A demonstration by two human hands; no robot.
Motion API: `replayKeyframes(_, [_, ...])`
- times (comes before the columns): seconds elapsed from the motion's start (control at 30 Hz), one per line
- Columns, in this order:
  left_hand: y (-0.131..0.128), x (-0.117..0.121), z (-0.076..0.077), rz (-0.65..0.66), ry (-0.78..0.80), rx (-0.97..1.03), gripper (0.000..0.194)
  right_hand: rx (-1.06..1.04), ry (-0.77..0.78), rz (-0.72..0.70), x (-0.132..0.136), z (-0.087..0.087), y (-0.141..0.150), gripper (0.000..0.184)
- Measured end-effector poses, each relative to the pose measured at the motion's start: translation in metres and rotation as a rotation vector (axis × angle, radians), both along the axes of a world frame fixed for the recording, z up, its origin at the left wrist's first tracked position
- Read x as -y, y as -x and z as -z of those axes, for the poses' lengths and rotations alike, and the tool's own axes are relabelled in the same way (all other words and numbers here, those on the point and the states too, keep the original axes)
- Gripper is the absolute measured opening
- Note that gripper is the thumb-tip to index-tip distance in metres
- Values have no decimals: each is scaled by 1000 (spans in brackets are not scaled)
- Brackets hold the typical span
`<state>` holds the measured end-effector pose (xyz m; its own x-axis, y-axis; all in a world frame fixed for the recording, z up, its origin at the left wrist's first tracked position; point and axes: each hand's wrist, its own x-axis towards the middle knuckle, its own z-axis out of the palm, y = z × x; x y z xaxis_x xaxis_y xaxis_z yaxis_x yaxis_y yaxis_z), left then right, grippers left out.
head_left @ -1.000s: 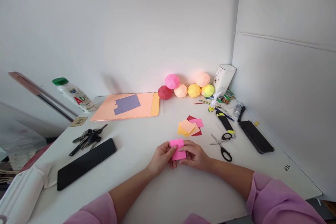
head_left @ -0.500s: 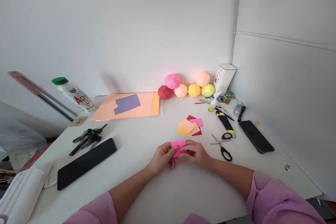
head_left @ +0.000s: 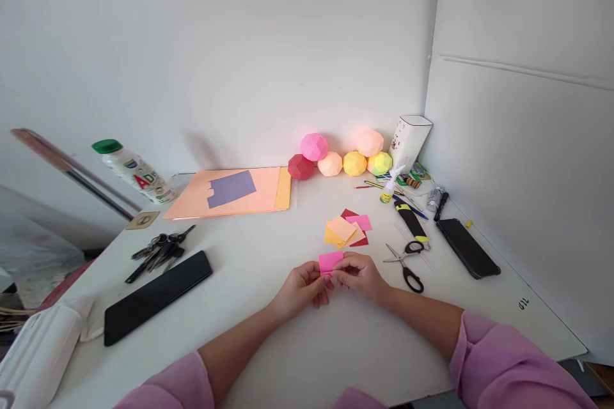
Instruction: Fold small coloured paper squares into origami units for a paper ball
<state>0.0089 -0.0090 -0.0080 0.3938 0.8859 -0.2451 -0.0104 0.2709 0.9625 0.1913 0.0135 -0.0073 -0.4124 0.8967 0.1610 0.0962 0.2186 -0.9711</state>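
A small bright pink piece of paper point(head_left: 330, 261) is held between both hands, a crease running along its lower part. My left hand point(head_left: 303, 286) pinches its lower left side between thumb and fingers. On the right side, my right hand point(head_left: 361, 277) grips it, the thumb near the lower edge. Both hands are just above the white table. Beyond them lies a loose pile of small paper pieces point(head_left: 343, 230) in peach, yellow, pink and dark red. Open-bladed scissors point(head_left: 405, 263) with black handles rest to the right of my right hand.
Faceted paper balls point(head_left: 313, 147) stand along the wall. Peach sheets point(head_left: 192, 195) lie at back left, near a bottle point(head_left: 134, 172). Keys point(head_left: 160, 252) and a black phone point(head_left: 158, 298) are on the left. A cutter point(head_left: 410, 222), glue bottle point(head_left: 387, 188) and black case point(head_left: 467, 248) lie right.
The pink paper has moved slightly up and right and now stands above the fingertips. Both thumbs have shifted to its lower edge. The table items stay in place.
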Motion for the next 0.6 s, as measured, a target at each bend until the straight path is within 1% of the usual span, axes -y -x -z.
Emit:
replayKeyframes(0.2, [-2,1,-2,-23,7,-11,35,-35,20,-14,2,-3,1,17])
replayKeyframes(0.3, [-2,0,0,-26,11,15,35,-61,44,-17,1,1,0,15])
replayKeyframes(0.37, [-1,-1,0,-30,17,38,35,-97,92,-21,1,5,0,15])
replayKeyframes(0.43, [0,-2,-1,-40,32,58,35,-138,147,-11,1,8,1,26])
replayKeyframes(0.53, [0,-2,-3,-63,58,87,36,-221,253,11,2,6,3,49])
replayKeyframes(0.57, [0,-2,-5,-66,67,91,36,-231,290,5,3,4,4,52])
replayKeyframes(0.6, [0,-1,-7,-70,75,89,36,-227,324,-10,3,2,5,51])
